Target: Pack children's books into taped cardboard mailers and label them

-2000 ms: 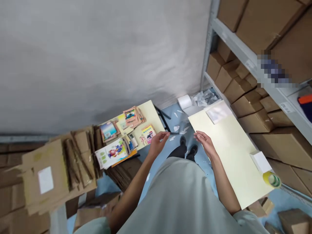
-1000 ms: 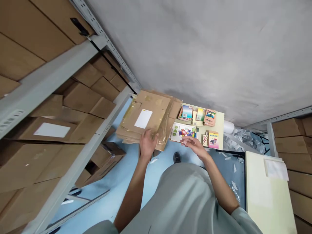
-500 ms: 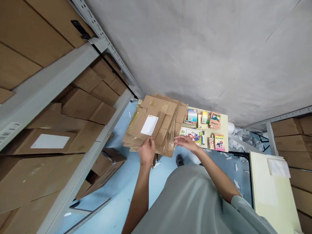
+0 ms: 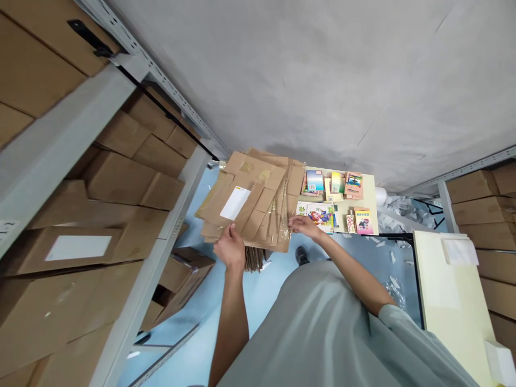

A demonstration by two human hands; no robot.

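Brown boxes (image 4: 123,174) pack the left shelf (image 4: 147,285), their contents hidden; the right shelf's boxes (image 4: 479,212) are cut off by the frame. A stack of flattened cartons (image 4: 258,207) lies just left of the books (image 4: 321,213) on the far bench (image 4: 370,196), hiding what bears it. The left hand (image 4: 230,249) grasps the stack's near edge, thumb on top. The right hand (image 4: 305,226) meets its right edge; whether its fingers grip, I cannot tell.

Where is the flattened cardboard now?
In the head view, the cardboard is near the middle, between the left shelf and the books, the left hand at its near edge.
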